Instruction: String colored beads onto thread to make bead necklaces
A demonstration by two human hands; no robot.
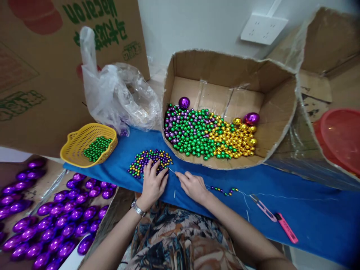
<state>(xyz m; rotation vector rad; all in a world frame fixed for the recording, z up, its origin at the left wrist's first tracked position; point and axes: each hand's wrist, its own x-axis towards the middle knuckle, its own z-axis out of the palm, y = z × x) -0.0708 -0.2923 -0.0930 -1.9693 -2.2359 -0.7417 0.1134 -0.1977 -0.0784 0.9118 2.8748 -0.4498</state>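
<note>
My left hand rests on a heap of small green, gold and purple beads, its fingers spread over them. The thumb and forefinger reach close to the tip of a thin needle. My right hand pinches that needle at its other end, pointing it toward the heap. Behind this hand, a short string of beads lies on the blue cloth. Its pale thread trails off to the right. Whether a bead sits on the needle tip is too small to tell.
A large cardboard box holds green, purple and gold balls. At left stand a yellow basket with green beads and a clear plastic bag. Thread snips and a pink cutter lie right. Purple balls fill the lower left.
</note>
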